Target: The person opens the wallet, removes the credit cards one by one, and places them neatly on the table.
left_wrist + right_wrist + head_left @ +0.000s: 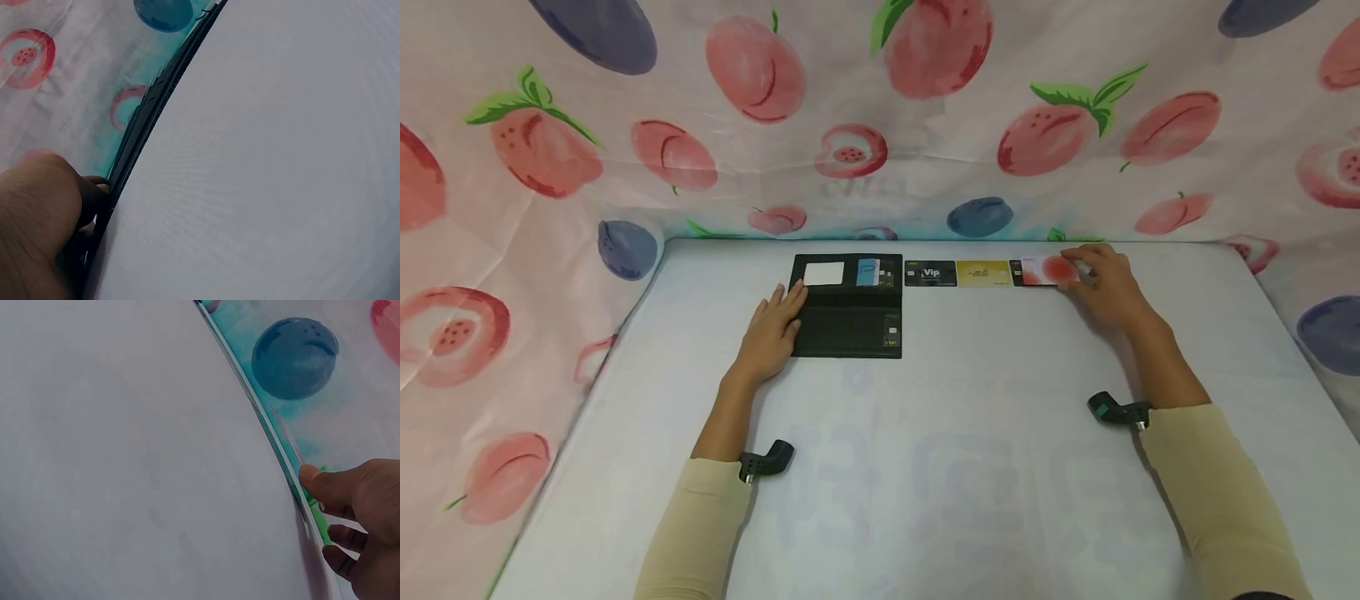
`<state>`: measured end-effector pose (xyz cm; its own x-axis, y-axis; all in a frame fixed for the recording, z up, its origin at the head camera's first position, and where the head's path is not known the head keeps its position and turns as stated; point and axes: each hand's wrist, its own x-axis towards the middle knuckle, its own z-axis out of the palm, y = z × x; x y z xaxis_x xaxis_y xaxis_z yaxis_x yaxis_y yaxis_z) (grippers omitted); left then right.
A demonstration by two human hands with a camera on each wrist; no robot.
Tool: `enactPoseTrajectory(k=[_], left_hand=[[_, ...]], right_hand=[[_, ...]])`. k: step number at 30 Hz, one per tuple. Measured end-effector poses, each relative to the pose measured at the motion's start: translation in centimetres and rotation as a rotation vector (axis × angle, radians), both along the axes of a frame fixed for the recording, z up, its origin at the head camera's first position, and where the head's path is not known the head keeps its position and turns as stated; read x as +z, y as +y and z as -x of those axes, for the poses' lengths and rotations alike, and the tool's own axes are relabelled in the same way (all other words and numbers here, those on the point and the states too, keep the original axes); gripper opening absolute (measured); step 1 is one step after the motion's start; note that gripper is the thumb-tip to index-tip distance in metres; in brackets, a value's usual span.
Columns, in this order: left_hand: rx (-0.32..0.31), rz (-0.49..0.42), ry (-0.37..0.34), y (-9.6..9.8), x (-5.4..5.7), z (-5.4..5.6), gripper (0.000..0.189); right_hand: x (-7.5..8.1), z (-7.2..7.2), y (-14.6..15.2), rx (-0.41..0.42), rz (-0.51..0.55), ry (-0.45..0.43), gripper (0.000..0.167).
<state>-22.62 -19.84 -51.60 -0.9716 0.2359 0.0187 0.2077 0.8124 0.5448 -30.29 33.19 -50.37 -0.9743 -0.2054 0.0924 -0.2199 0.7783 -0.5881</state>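
Note:
A black card wallet [846,333] lies unfolded on the table, with a white card [824,273] and a blue card [868,272] in its upper half and a dark card [891,330] at the lower right. My left hand [769,332] rests on its left edge, fingers extended. To the right, my right hand [1105,283] pinches a white card with a red circle [1037,269] by its right end. This card overlaps a dark card [1017,272] in the head view. In the right wrist view the held card [286,432] appears edge-on, raised above the tabletop.
Beside the wallet, a black Vip card [930,273] and a gold card [983,273] lie in a row. The white table [910,483] meets a fruit-print cloth [917,133] at the back and sides.

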Motion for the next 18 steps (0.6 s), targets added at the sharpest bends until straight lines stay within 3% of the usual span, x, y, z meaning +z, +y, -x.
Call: enactPoseTrajectory(k=[11, 18], left_hand=[[0.001, 0.007, 0.002, 0.0, -0.2, 0.1, 0.056], [-0.002, -0.001, 0.004, -0.1, -0.1, 0.0, 0.055]], right_hand=[[-0.4, 0.3, 1.5, 0.023, -0.055, -0.021, 0.047], [-0.5, 0.1, 2.5, -0.018, -0.075, -0.043, 0.048]])
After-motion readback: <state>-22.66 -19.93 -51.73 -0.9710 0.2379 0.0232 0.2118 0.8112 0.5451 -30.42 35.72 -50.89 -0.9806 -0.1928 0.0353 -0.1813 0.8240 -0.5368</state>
